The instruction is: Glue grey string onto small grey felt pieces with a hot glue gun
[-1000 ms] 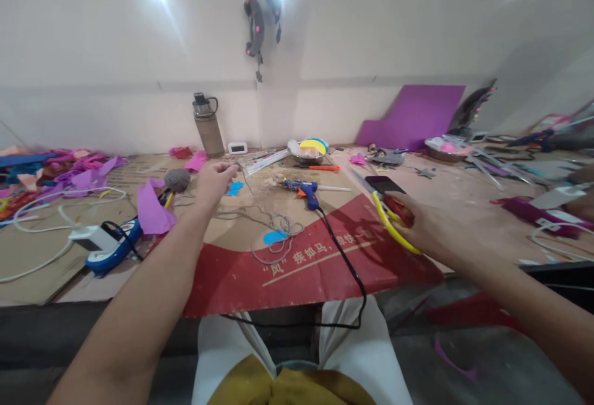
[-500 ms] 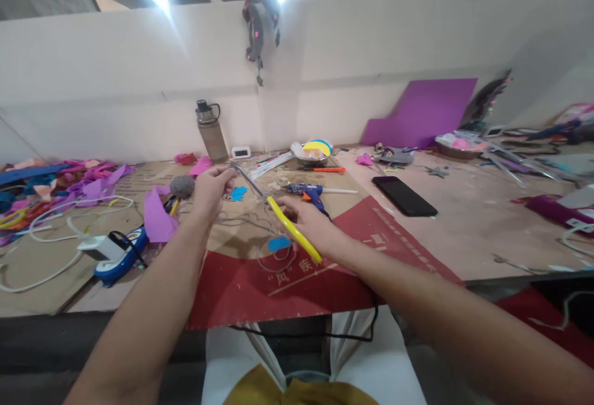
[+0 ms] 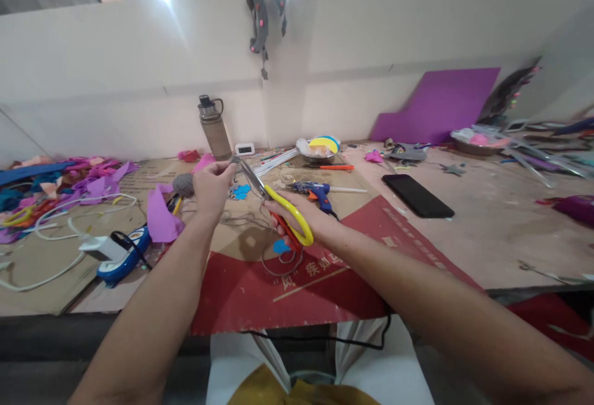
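My right hand (image 3: 304, 210) grips a pair of scissors (image 3: 297, 213) with one yellow and one red handle. Their metal blades point up and left, the tips close to the fingertips of my left hand (image 3: 212, 187). That hand is closed in a pinch; whatever it holds is too small to make out. Behind it, on the left, lies a ball of grey yarn (image 3: 183, 184). Loose grey yarn (image 3: 245, 218) runs across the cardboard below the blades. Blue cut-out pieces (image 3: 241, 192) lie just right of my left hand, and another blue piece (image 3: 281, 246) is under the scissors.
A blue glue gun (image 3: 313, 189) lies beyond my right hand, with a black phone (image 3: 417, 195) farther right. A bottle (image 3: 215, 129) stands by the wall. Felt scraps (image 3: 106, 182), a blue power strip (image 3: 125, 259) and white cables are at left. Red-printed cardboard (image 3: 250, 296) covers the front edge.
The scissors have turned in my right hand, so the red handle now shows beside the yellow one. My left hand keeps its pinch near the tips. The view has shifted slightly.
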Motion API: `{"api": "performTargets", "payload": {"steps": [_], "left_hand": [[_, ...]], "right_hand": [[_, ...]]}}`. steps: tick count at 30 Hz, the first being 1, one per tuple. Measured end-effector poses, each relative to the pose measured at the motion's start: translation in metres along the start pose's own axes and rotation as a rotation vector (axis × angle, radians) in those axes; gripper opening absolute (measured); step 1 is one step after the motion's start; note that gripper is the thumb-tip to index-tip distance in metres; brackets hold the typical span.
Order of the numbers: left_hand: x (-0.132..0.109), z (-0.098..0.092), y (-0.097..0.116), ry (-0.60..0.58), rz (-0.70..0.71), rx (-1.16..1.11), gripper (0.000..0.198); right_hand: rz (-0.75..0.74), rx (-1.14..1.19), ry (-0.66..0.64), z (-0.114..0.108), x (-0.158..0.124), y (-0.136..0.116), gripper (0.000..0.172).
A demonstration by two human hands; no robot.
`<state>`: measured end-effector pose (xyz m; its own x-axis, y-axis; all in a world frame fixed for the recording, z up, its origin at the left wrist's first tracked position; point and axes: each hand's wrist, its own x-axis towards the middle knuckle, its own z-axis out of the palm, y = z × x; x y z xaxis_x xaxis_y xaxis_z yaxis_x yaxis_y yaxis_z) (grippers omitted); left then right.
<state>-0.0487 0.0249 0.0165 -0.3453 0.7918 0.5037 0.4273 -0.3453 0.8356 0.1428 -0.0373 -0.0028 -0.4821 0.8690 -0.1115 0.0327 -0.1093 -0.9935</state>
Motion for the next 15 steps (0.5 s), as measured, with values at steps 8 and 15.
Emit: {"api": "performTargets", "payload": {"steps": [8,15], "left_hand": [[0.002,0.002,-0.006,-0.034,-0.083,-0.097,0.026],[0.000,0.004,-0.003,-0.042,-0.091,-0.161,0.024]], "right_hand": [[0.009,-0.047,-0.011,0.001,-0.005,-0.005,0.028],[-0.005,-0.048,0.002,0.000,0.007,0.006,0.027]]}}
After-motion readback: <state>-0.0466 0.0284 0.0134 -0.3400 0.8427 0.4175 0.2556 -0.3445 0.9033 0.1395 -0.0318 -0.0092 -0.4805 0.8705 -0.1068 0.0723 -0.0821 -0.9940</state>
